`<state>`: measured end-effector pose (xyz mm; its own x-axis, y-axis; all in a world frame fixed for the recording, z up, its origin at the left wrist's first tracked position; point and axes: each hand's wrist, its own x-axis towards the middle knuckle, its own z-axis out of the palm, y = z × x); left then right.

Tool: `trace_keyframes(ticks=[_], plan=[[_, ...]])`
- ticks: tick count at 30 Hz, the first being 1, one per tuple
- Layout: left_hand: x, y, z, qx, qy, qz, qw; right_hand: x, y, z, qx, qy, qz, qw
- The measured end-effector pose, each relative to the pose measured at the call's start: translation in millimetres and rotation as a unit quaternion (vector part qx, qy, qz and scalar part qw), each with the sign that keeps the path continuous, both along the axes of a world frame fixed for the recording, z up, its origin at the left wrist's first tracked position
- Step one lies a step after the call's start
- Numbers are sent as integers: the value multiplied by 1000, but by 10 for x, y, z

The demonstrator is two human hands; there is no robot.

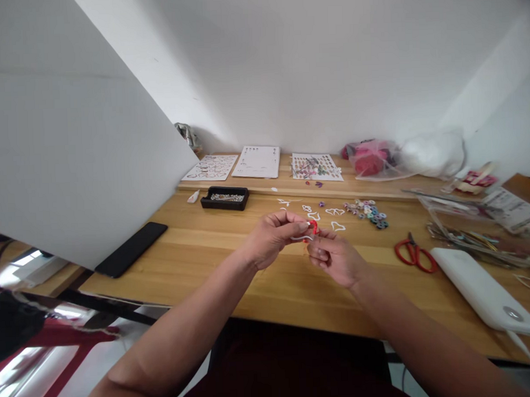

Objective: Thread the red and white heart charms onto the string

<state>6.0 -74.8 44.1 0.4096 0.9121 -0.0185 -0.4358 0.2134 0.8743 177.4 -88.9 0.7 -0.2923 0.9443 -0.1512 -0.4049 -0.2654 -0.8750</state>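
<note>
My left hand (pixel 273 239) is closed in a pinch on a thin white strip (pixel 302 238), whose end sticks out past the fingertips. Right beside it, my right hand (pixel 334 255) has its fingers closed on a small red piece (pixel 313 227). The two hands nearly touch, and the red piece lies between their fingertips. Just beyond the hands, several white outline shapes (pixel 338 226) lie on the wooden table (pixel 197 247). To their right is a cluster of small coloured spools (pixel 372 211).
A black tray (pixel 225 199) of small bits and a black phone (pixel 132 249) are at left. Red-handled scissors (pixel 415 256) and a white power bank (pixel 485 289) lie at right. Printed sheets (pixel 257 162) and plastic bags (pixel 432 153) line the back ledge.
</note>
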Motion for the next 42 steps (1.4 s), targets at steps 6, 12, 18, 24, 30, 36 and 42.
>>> trace_keyframes(ticks=[6, 12, 18, 24, 30, 36, 42], plan=[[35, 73, -34, -26, 6, -13, 1000, -2, 69, -59, -2, -1, -13, 1000], [33, 188, -92, -23, 17, 32, 999, 53, 125, -139, 32, -84, -30, 995], [15, 313, -199, 35, 58, 97, 993, 269, 107, 44, 203, -370, -211, 882], [94, 321, -291, 108, 125, 140, 976, 157, 54, 279, 190, -252, -132, 940], [158, 255, -356, 202, 168, 153, 953, 47, 128, 235, 108, -149, -99, 978], [197, 239, -403, 216, 166, 146, 951, 79, 179, 122, 84, -133, -106, 982], [224, 260, -484, 182, 150, 140, 962, 72, 197, 38, 125, -161, -133, 970]])
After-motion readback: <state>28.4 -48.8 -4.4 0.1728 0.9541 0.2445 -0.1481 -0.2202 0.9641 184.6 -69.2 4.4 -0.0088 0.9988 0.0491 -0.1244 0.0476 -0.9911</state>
